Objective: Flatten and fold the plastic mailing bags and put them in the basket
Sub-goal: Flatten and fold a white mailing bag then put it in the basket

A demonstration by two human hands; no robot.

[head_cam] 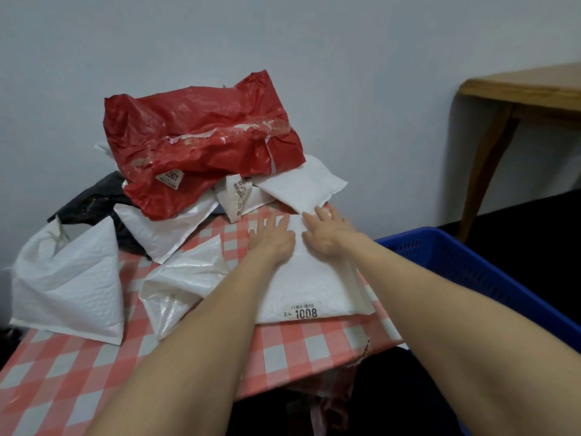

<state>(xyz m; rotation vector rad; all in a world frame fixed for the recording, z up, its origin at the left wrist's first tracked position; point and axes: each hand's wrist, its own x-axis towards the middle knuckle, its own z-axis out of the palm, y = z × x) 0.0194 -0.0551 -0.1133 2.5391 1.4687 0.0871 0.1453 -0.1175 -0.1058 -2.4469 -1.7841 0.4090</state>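
Note:
A white mailing bag (314,281) with a "1008" label lies flat on the checked table (78,372) near its right edge. My left hand (272,239) and my right hand (327,234) press side by side on the bag's far end, fingers straight and spread. A blue basket (471,272) stands just right of the table, below its level. Behind the hands, a crumpled red bag (201,146) tops a pile of white bags (301,184) and a black bag (91,199).
A puffed white bag (69,284) stands at the table's left, and a translucent white bag (185,278) lies beside my left forearm. A wooden table (518,96) stands at the right against the wall. The checked cloth is torn at the table's near right corner (364,350).

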